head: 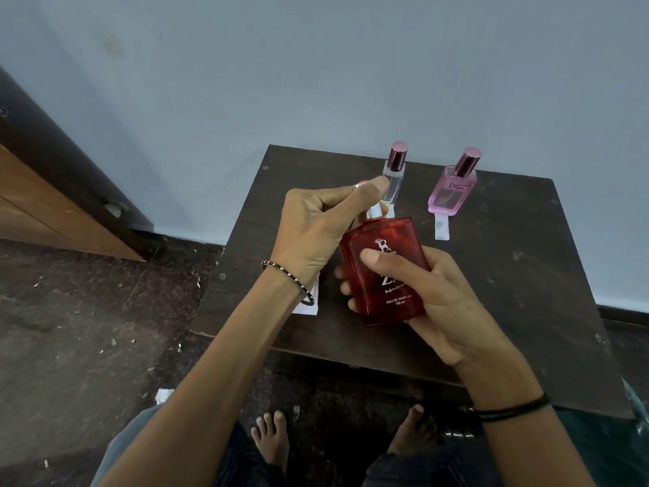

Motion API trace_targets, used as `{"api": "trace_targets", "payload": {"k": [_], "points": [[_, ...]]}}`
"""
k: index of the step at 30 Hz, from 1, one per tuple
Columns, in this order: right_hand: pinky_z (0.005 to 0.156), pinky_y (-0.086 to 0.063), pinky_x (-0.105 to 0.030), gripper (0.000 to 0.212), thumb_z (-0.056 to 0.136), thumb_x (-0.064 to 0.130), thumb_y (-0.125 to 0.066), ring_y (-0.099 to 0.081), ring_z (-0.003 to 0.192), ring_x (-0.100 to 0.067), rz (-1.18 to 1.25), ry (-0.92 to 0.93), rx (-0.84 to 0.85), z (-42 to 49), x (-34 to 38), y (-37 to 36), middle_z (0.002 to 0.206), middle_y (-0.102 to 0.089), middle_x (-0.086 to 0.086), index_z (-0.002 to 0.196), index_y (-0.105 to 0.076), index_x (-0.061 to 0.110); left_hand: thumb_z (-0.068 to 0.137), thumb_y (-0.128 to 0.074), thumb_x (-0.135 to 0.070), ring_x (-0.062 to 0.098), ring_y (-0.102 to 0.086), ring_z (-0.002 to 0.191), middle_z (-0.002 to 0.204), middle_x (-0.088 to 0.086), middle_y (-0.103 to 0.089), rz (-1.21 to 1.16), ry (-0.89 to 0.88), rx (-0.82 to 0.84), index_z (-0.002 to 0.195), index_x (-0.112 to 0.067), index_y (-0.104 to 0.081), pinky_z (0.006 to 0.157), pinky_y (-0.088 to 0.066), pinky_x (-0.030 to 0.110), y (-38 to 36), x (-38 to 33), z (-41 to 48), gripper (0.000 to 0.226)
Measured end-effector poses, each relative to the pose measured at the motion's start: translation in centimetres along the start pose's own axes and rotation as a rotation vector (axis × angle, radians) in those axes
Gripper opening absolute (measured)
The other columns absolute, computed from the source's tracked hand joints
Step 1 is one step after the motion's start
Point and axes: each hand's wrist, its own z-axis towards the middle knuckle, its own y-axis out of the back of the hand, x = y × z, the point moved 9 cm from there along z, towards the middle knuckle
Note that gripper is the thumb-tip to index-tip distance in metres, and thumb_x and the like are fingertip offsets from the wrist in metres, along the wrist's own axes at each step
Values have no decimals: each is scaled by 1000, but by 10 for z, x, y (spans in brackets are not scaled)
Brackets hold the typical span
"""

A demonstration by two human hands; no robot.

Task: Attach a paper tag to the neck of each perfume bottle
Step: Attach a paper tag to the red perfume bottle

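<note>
Dark wooden table (526,275) carries three perfume bottles: clear bottle (394,184) and pink bottle (451,195) upright at the back, red bottle (384,272) lifted, neck tilted away. Right hand (439,304) wraps its body; left hand (316,226) pinches its top.

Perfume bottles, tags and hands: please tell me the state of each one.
Red bottle: lifted, tilted, held by both hands.
Clear bottle: standing, capped.
Pink bottle: standing, capped.
Paper tag: flat on table.
Left hand: closed around red bottle's top.
Right hand: gripping its body.
</note>
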Motion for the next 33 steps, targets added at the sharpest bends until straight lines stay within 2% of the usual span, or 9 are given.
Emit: {"api": "trace_targets", "payload": {"k": [4, 9, 14, 18, 22, 24, 27, 30, 33], "points": [[65, -63, -36, 24, 87, 18, -66, -75, 76, -27, 155, -94, 79, -3, -5, -5, 100, -74, -30, 101, -78, 2, 87, -76, -30, 30, -74, 81, 87, 23, -77, -110, 46, -14, 83, 2, -79, 88, -59, 46, 1, 2, 1, 32], [70, -62, -38, 35, 89, 16, -67, -74, 84, -30, 30, -78, 109, -9, -10, -5, 106, -74, -30, 119, -65, -2, 88, -74, -32, 24, -79, 81, 84, 11, -80, -105, 45, -196, 84, -5, -80, 87, -60, 36, 32, -2, 9, 27], [77, -60, -41, 48, 89, 26, -60, -71, 92, -30, 301, -32, 143, -3, -5, -4, 123, -68, -31, 132, -63, 6, 88, -73, -37, 25, -78, 87, 85, 9, -80, -119, 119, -158, 83, -11, -79, 92, -59, 44, 28, 5, 9, 27], [88, -50, -49, 62, 85, 34, -57, -60, 99, -29, 436, 19, 214, -2, 2, -2, 120, -66, -19, 145, -54, 19, 89, -71, -36, 25, -78, 88, 89, 11, -80, -141, 204, -68, 90, -10, -78, 87, -59, 36, 20, 14, 9, 27], [67, -45, -39, 65, 75, 35, -70, -55, 82, -28, 459, 18, 215, -1, -2, -2, 109, -56, -19, 134, -57, 11, 89, -71, -35, 24, -78, 92, 95, 12, -80, -168, 261, -31, 100, -5, -77, 89, -60, 35, 13, 19, 8, 32], [60, -43, -36, 62, 76, 33, -69, -54, 73, -26, 375, 59, 151, -1, 0, 0, 110, -57, -20, 134, -56, 14, 88, -72, -36, 24, -77, 95, 98, 12, -80, -169, 285, -10, 105, -3, -76, 88, -60, 35, 11, 22, 7, 37], [57, -48, -36, 58, 83, 26, -56, -56, 69, -22, 68, 162, -29, 1, 7, 9, 109, -60, -11, 139, -54, 41, 88, -72, -38, 23, -78, 93, 99, 11, -80, -141, 322, 6, 106, -5, -76, 80, -62, 31, 10, 25, 6, 39], [76, -52, -38, 57, 85, 32, -61, -61, 87, -16, -382, 298, -185, -3, 17, 13, 110, -60, 5, 136, -49, 53, 88, -72, -36, 20, -79, 87, 94, 7, -81, -163, 339, 20, 102, -4, -77, 69, -61, 27, 8, 26, 5, 35], [86, -48, -23, 64, 83, 43, -66, -58, 100, 0, -709, 378, -320, -8, 19, 16, 115, -52, 16, 140, -40, 58, 88, -72, -34, 22, -78, 89, 96, 9, -80, -176, 341, 60, 105, -2, -75, 72, -62, 29, 4, 25, 4, 37]]}}
